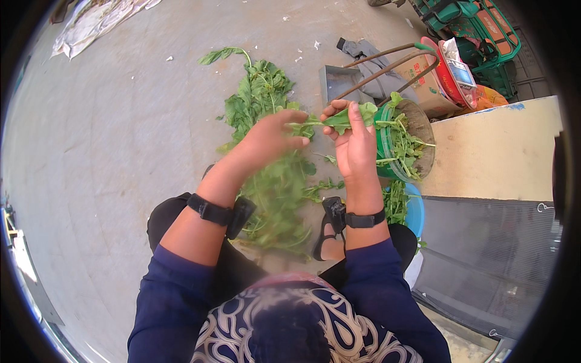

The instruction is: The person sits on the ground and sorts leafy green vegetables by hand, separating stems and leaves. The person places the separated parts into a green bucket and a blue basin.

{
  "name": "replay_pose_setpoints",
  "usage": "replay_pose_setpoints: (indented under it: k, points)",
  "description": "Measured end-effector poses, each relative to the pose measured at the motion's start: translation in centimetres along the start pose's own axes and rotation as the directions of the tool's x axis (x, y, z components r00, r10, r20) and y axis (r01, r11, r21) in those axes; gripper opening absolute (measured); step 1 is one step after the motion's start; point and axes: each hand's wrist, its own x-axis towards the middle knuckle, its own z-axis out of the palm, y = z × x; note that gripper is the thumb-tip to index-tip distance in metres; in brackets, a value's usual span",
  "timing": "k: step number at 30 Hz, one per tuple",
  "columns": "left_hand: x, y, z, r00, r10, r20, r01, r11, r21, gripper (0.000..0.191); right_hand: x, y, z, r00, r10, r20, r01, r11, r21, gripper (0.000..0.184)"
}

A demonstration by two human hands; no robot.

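Observation:
My right hand [352, 143] holds a leafy green stalk [341, 119] between thumb and fingers, above the ground. My left hand [268, 138] is blurred at the stem end of this stalk, thumb and fingers apart; whether it grips the stem is unclear. Beneath my hands, a long heap of leafy greens [258, 88] spreads over the floor towards my feet, its nearer part blurred. Just right of my right hand, a green bucket [385, 145] tilts on its side with loose leaves [405, 143] in it.
A blue basin [416, 208] with more greens sits beside my right knee. Farther right are a pale board [490, 149] and a grey mesh panel [485, 254]. A metal dustpan [333, 84], a grey garment [370, 59] and a cardboard box [420, 77] lie ahead on the right.

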Motion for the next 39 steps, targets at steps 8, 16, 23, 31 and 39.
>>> replay_pose_setpoints:
  k: [8,16,23,31,39]
  points:
    - [0.0,0.5,0.5,0.992,0.124,0.019,-0.125,0.992,0.035,0.034,-0.4,-1.4,0.3,0.99,0.041,0.135,-0.072,0.971,0.229,0.03]
    - [-0.1,0.6,1.0,0.998,0.057,0.019,-0.057,0.998,-0.001,0.022,-0.6,-2.1,-0.4,0.982,0.031,0.185,-0.076,0.967,0.242,0.031]
    - [0.5,0.8,0.3,0.997,0.079,0.001,-0.078,0.992,-0.102,0.013,-0.7,-3.6,-1.4,0.988,-0.026,0.153,-0.008,0.976,0.218,0.034]
    - [0.2,1.2,-0.5,0.999,0.036,-0.038,-0.043,0.977,-0.211,0.013,-0.5,-4.5,-4.7,0.998,-0.067,-0.021,0.071,0.961,0.269,0.031]
    - [0.2,1.8,-0.6,0.998,0.019,-0.052,-0.044,0.84,-0.54,0.021,-3.4,0.6,-2.6,0.955,0.181,0.236,-0.172,0.983,-0.057,0.04]
